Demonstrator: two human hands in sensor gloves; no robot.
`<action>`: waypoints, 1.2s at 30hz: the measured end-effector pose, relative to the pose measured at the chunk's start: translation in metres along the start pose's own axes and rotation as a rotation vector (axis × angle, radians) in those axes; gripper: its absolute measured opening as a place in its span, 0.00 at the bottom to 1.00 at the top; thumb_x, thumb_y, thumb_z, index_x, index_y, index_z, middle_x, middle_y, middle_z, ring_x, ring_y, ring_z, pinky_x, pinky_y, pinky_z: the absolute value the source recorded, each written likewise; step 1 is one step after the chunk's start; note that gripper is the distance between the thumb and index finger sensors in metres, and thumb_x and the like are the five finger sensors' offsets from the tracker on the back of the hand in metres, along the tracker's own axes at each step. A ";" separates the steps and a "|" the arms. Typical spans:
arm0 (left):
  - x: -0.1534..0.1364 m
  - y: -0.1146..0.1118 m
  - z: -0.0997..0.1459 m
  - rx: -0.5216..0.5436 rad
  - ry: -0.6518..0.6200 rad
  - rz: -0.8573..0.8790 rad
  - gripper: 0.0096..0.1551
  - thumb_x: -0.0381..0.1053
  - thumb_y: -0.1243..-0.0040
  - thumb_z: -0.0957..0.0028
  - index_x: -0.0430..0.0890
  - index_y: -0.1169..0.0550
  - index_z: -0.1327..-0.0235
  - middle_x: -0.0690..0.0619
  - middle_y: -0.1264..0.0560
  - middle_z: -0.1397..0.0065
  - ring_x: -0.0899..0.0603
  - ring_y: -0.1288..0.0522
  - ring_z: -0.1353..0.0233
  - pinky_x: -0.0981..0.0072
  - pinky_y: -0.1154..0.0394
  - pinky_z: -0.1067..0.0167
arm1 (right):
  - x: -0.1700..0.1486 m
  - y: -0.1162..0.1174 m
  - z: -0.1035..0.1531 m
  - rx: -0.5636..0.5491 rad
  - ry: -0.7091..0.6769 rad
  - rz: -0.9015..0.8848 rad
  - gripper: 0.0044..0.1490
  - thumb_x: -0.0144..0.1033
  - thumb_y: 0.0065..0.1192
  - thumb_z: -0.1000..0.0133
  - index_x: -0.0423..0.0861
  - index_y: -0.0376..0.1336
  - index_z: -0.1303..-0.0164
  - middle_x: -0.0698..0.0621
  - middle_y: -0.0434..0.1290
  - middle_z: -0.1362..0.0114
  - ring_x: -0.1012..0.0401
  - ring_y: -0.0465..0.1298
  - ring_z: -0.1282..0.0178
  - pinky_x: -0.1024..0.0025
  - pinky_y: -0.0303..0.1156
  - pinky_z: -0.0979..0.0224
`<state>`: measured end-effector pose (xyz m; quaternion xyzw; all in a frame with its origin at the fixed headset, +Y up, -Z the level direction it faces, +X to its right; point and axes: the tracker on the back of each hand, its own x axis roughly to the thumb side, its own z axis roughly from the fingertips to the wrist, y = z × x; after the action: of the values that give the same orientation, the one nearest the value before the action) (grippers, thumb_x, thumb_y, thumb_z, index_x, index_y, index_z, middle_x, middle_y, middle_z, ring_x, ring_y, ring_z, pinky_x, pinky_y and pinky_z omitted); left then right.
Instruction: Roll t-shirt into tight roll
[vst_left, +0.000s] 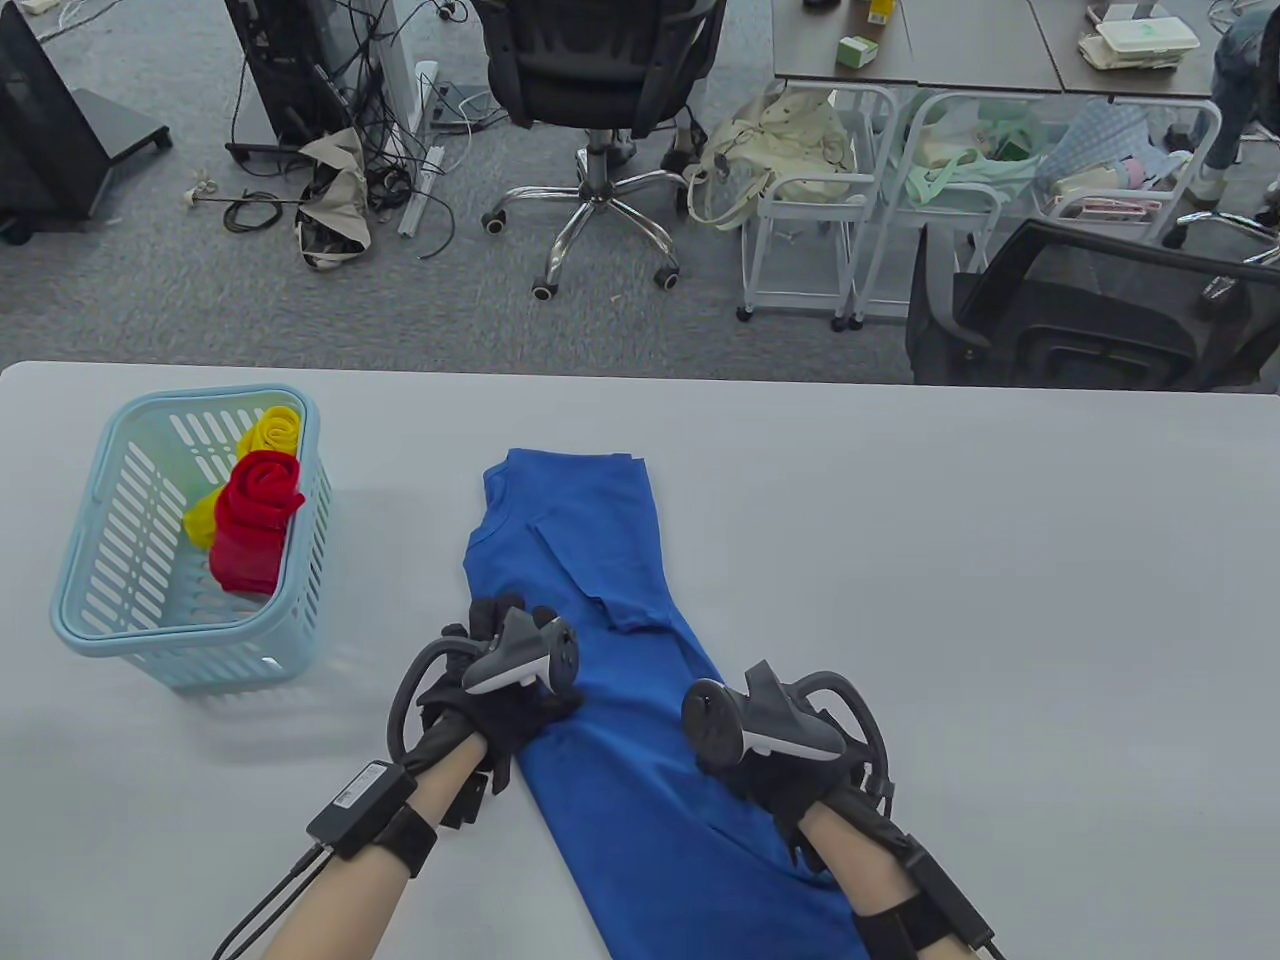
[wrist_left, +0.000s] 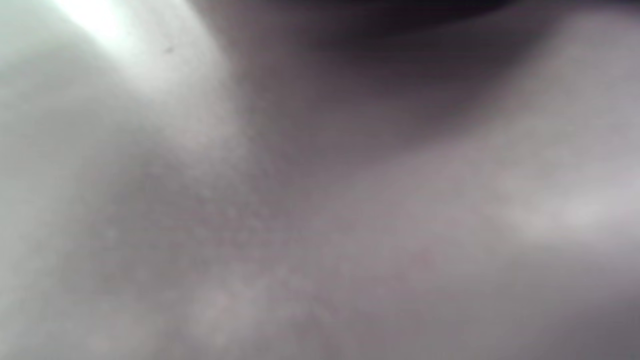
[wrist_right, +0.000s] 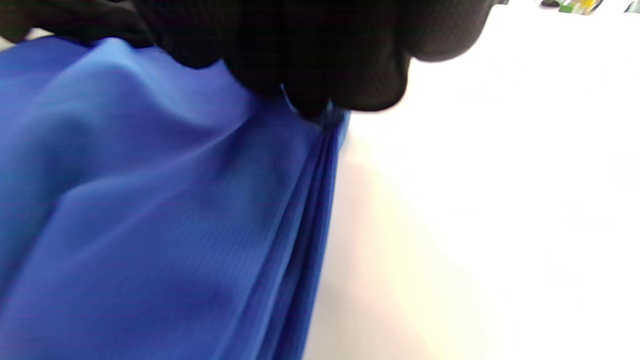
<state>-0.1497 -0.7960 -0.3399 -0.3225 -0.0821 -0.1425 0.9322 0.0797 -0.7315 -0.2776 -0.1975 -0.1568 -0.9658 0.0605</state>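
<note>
On the tabletop (vst_left: 900, 560), the right hand (vst_left: 790, 760) has its fingers (wrist_right: 320, 75) pinched on the folded blue t-shirt's (vst_left: 620, 720) right edge; the left hand (vst_left: 500, 690) rests on its left edge, finger spread unclear.

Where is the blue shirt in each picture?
Table view: the blue t-shirt lies folded long down the middle, from mid-table to the bottom edge.
Left wrist view: only a grey blur; no shirt shows.
Right wrist view: it fills the left half.
Shared landmark: the right hand, black-gloved at the top of the right wrist view, on the shirt's right edge.
</note>
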 end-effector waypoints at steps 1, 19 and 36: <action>0.003 -0.002 0.002 -0.005 -0.021 0.001 0.55 0.75 0.91 0.64 0.50 0.81 0.30 0.39 0.81 0.20 0.28 0.74 0.18 0.33 0.63 0.21 | 0.000 0.001 -0.002 -0.025 0.017 0.017 0.32 0.49 0.59 0.38 0.52 0.60 0.23 0.48 0.65 0.20 0.51 0.71 0.26 0.49 0.63 0.26; 0.001 -0.015 0.013 0.036 -0.092 0.094 0.54 0.76 0.88 0.61 0.52 0.80 0.29 0.40 0.82 0.21 0.28 0.77 0.20 0.34 0.68 0.24 | 0.005 -0.043 -0.079 0.022 0.038 -0.043 0.42 0.49 0.62 0.39 0.53 0.49 0.16 0.46 0.52 0.14 0.49 0.64 0.22 0.47 0.58 0.22; 0.001 -0.016 0.012 0.035 -0.088 0.103 0.54 0.76 0.88 0.61 0.52 0.79 0.29 0.40 0.82 0.21 0.28 0.77 0.20 0.33 0.68 0.24 | -0.024 -0.036 -0.113 -0.034 0.391 -0.153 0.26 0.45 0.47 0.33 0.49 0.59 0.27 0.47 0.64 0.22 0.52 0.72 0.28 0.49 0.64 0.26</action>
<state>-0.1548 -0.8002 -0.3211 -0.3157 -0.1088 -0.0787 0.9393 0.0546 -0.7329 -0.3957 0.0050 -0.1402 -0.9900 0.0128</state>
